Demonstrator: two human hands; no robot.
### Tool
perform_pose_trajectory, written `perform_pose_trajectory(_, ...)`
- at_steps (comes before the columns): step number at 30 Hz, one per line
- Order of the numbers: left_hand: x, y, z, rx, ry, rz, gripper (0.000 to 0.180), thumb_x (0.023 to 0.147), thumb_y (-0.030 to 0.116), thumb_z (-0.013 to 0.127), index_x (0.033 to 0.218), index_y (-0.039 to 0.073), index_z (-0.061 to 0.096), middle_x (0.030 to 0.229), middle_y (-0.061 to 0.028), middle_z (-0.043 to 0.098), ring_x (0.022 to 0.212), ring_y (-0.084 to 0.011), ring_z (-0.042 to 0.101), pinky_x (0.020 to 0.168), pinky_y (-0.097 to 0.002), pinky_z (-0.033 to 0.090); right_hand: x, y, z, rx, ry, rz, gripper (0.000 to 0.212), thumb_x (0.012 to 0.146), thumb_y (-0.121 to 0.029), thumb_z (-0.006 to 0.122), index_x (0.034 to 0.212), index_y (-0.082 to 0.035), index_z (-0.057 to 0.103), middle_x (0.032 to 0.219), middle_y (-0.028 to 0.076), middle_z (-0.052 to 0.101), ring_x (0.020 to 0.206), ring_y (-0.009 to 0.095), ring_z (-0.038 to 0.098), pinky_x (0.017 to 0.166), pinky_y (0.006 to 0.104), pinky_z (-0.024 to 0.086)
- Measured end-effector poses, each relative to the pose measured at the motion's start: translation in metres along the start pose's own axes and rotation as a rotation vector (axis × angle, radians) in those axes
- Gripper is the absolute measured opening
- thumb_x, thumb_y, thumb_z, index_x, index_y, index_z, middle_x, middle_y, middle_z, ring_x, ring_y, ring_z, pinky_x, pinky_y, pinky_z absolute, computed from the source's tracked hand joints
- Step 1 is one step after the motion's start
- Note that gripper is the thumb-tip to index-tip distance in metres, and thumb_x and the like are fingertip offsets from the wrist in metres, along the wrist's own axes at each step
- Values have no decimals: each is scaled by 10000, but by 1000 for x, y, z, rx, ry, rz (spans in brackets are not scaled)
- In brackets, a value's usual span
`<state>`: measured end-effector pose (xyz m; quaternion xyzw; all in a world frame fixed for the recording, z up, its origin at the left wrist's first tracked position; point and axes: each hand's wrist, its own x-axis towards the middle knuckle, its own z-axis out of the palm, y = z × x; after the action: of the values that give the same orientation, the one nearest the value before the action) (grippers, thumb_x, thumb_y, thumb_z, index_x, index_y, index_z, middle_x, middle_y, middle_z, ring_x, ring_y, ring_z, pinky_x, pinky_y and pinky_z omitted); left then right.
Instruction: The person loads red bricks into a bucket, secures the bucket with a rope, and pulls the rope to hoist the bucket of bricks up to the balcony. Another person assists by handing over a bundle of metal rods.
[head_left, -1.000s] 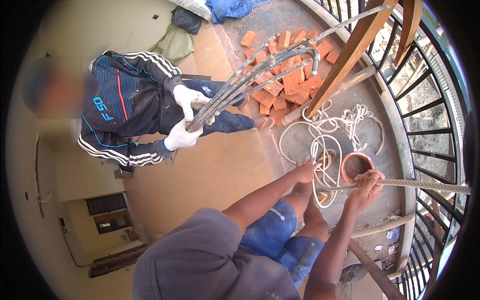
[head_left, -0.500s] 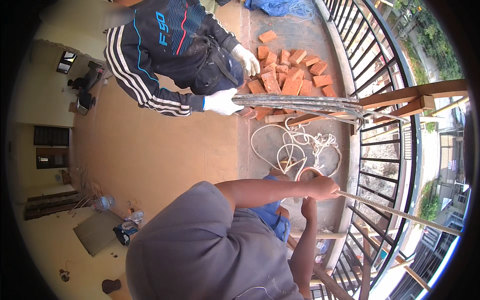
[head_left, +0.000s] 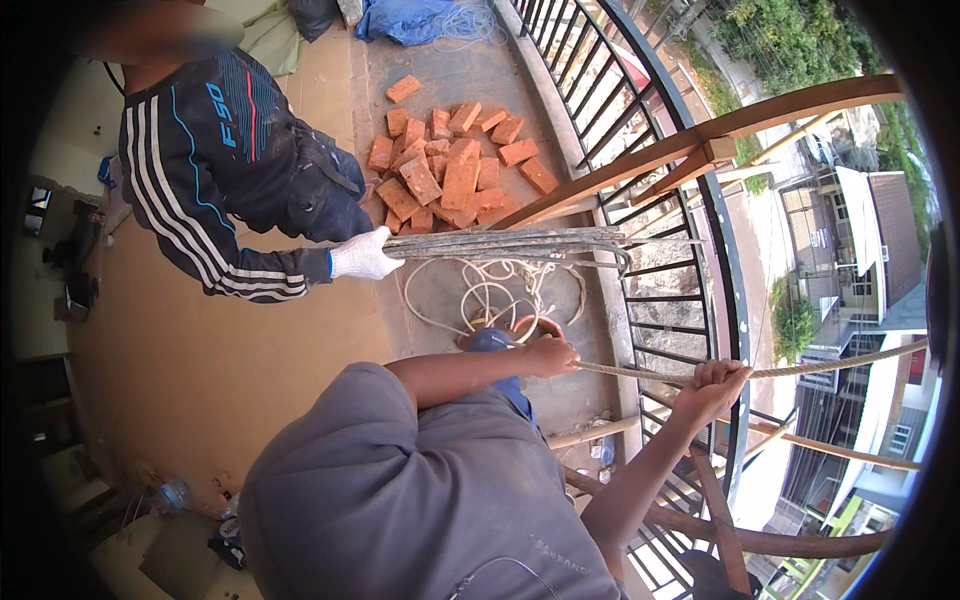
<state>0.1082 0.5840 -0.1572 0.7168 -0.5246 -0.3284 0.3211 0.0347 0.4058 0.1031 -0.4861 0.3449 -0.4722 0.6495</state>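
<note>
A twisted tan rope runs over the railing from the right side of the view. My left hand is closed round it in front of my body. Farther out, near the top rail, my right hand also grips the rope, with that arm stretched out. Beyond my left hand, pale rope lies in loose loops on the floor, beside a reddish bucket partly hidden by my arm. A co-worker's white-gloved hand holds a bundle of long grey metal rods, which reaches toward the railing.
Loose orange bricks are heaped past the rods. A black metal railing borders the floor edge, with buildings far below. Wooden beams cross over it. A blue tarp lies at the far end.
My left hand has drawn back with the rope. My right hand has moved out to grip it near the railing. The rod bundle appears farther left, and the whole view has shifted.
</note>
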Motion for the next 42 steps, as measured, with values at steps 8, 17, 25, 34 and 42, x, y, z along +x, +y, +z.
perform_pose_trajectory(8, 37, 89, -79, -414, 128, 284, 738, 902, 351, 682, 1487, 80, 324, 1421, -195, 453, 1239, -382, 529, 1027, -457, 438, 10, 10, -14, -126, 57, -23, 428, 1059, -299, 490, 698, -160, 305, 566, -54, 235, 473, 54, 173, 420, 251, 155)
perform_pose_trajectory(17, 67, 156, -103, -633, -298, 149, 572, 982, 501, 533, 681, 50, 714, 642, -45, 692, 658, -194, 667, 685, -338, 531, 14, -22, 6, 118, -426, 180, 373, 1048, -418, 459, 813, -136, 393, 638, -23, 324, 534, 81, 268, 488, 256, 261)
perform_pose_trajectory(25, 40, 150, -125, -464, 111, -120, 692, 998, 574, 460, 586, 66, 690, 579, -17, 667, 619, -207, 661, 666, -350, 527, 73, -13, -33, 283, -628, 350, 736, 1037, -587, 305, 1502, -17, 334, 1119, 117, 603, 1129, 275, 582, 1035, 533, 444)
perform_pose_trajectory(34, -10, 195, -110, -206, 528, -304, 425, 950, 416, 609, 794, 32, 706, 627, -94, 665, 631, -278, 667, 638, -405, 513, 170, -18, -42, -374, -714, 15, 369, 1055, -291, 482, 1255, 0, 591, 846, 25, 556, 762, 108, 530, 695, 255, 471)
perform_pose_trajectory(42, -127, 265, -242, 151, 1453, -279, 208, 892, 214, 701, 924, 9, 716, 674, -194, 605, 585, -322, 601, 580, -411, 447, 164, -60, -58, -292, -572, -171, 302, 1033, -250, 493, 1162, -24, 646, 755, -8, 524, 742, 97, 521, 726, 280, 474)
